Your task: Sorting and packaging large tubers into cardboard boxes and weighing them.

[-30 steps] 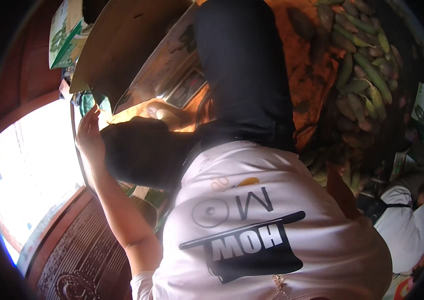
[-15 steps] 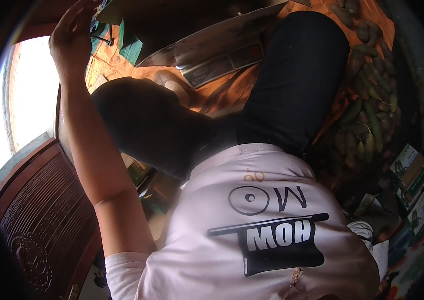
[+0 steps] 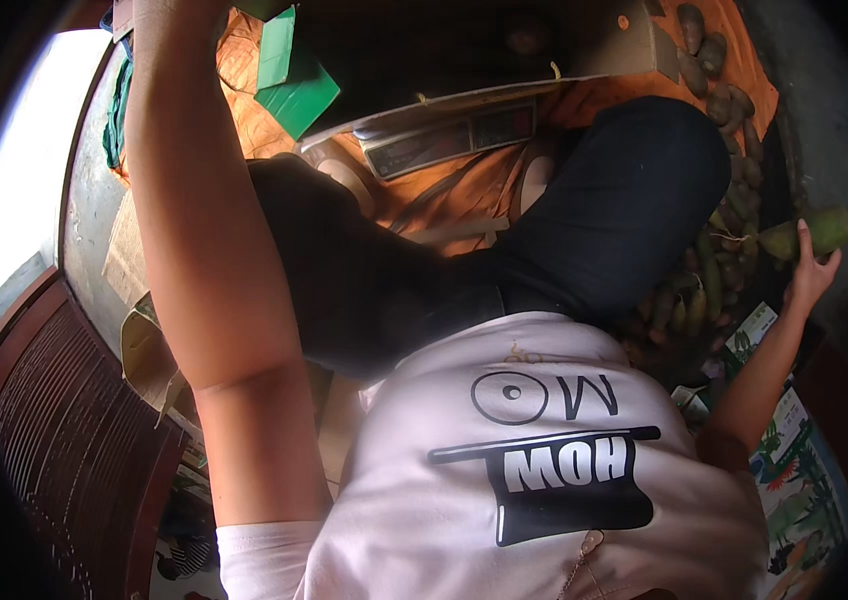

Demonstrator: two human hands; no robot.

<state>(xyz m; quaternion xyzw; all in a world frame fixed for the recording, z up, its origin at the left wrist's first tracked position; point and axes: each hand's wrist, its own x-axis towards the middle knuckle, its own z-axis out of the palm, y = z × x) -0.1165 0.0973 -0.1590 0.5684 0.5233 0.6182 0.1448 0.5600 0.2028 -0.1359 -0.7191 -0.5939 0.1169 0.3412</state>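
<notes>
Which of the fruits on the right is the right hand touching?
The large pale green fruit at the far right: the right hand has its fingertips against it. It is bigger and rounder than the slim green bananas and the brown oval fruits farther off.

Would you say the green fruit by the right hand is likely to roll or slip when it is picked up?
The green fruit looks rounded and smooth, so it may roll if pushed. It seems firm, probably not floppy. The right hand touches it with spread fingers, so the hold looks loose.

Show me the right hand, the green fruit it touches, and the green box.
right hand (image 3: 810,282), head view, on the palm.
green fruit (image 3: 812,233), head view, its middle.
green box (image 3: 291,82), head view, its flat side.
</notes>
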